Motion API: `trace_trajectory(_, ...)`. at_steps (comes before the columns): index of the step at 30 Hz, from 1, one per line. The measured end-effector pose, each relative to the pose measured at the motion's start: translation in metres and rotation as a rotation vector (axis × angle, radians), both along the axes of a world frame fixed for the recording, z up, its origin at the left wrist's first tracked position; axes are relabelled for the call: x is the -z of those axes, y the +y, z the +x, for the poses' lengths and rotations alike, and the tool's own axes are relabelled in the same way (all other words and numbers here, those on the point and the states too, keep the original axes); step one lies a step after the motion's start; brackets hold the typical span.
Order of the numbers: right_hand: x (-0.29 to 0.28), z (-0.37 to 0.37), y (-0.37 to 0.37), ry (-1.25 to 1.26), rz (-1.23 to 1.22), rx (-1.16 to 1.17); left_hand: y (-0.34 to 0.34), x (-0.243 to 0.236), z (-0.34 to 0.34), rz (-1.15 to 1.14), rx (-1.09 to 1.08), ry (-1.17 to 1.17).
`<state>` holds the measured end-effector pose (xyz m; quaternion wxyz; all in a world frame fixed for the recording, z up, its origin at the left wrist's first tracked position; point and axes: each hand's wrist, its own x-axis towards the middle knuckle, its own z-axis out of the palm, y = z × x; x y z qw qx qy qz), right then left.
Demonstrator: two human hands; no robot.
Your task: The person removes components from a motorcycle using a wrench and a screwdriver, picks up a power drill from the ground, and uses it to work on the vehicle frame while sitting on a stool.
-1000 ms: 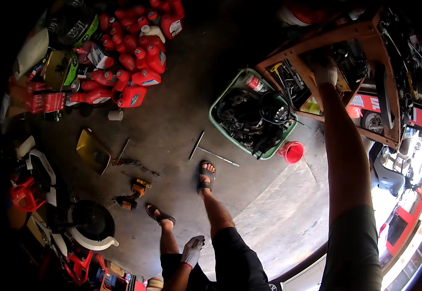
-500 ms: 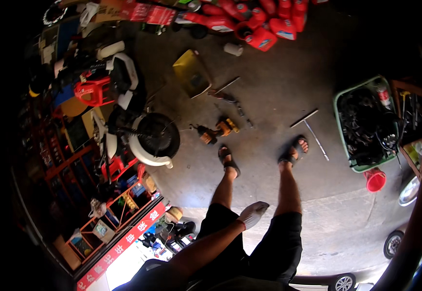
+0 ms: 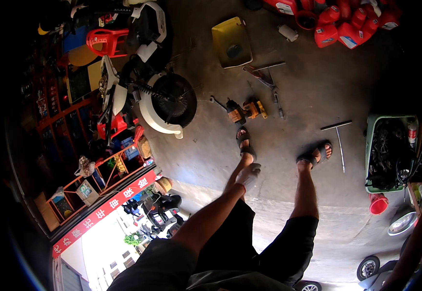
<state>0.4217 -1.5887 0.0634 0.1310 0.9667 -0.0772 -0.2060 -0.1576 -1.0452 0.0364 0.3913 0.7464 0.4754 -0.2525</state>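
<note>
My left hand (image 3: 250, 178), in a pale work glove with greyish fingertips, hangs in front of my left shin. Its fingers look loosely stretched, slightly blurred, and I see nothing held in them. At the right rim my right forearm (image 3: 413, 250) reaches up into shadow; its hand is too dark to make out. On the floor beyond my left foot lies an orange-and-black cordless power tool (image 3: 244, 111), with a wrench (image 3: 218, 103) beside it. A T-handle wrench (image 3: 339, 138) lies by my right foot.
A yellow tray (image 3: 219, 41) and more hand tools (image 3: 263, 76) lie farther off. A motorcycle wheel (image 3: 190, 104) stands at left, near red shelving (image 3: 77, 116). Right: a green tub (image 3: 367, 155) of dark parts and a red bucket (image 3: 378, 204). Red jugs (image 3: 325, 36) crowd the back.
The view has shifted, bringing the doorway at lower left further in. My left hand has moved from between my knees to in front of my left shin. The tools on the floor lie as before.
</note>
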Motion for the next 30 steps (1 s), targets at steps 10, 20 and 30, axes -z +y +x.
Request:
trace_trajectory(10, 0.125, -0.337, 0.183, 0.458, 0.811, -0.012, 0.173, 0.083, 0.028, 0.053, -0.321, -0.118)
trace_trajectory(20, 0.158, -0.507, 0.487, 0.807, 1.009, 0.248, 0.174, 0.129, -0.041, 0.177, -0.173, -0.379)
trace_trajectory(30, 0.178, -0.499, 0.718, 0.373, 0.753, -0.292, 0.218, 0.087, -0.131, -0.179, -0.372, -0.074)
